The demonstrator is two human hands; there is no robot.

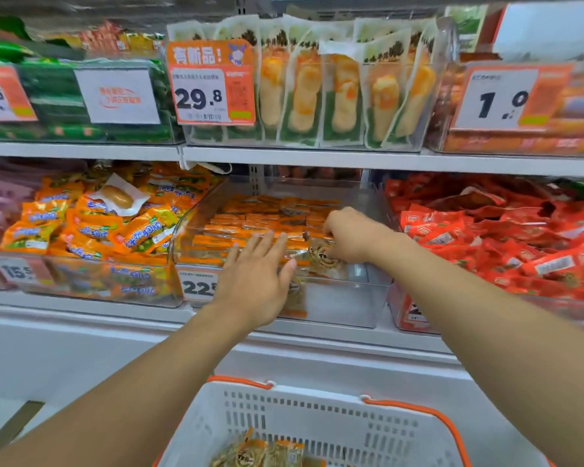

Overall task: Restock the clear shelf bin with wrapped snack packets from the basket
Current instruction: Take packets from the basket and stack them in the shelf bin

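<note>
over the clear plastic shelf bin (368,298), your right hand (348,235) fingers pinch a clear-wrapped brown snack packet (324,256); your left hand (253,284) fingers lie straight, touching it.

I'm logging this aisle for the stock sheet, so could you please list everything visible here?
clear shelf bin: one, transparent, lower shelf centre, partly filled.
snack packets in the bin: many, orange and brown.
basket: one, white, orange handles, bottom centre.
snack packets in the basket: a few, brown-orange.
orange packets: many, left bin.
red packets: many, right bin.
upright pouches: several, upper shelf.
price tag 29.8: one, orange.
left hand: flat at the bin front.
right hand: gripping a packet.
</note>
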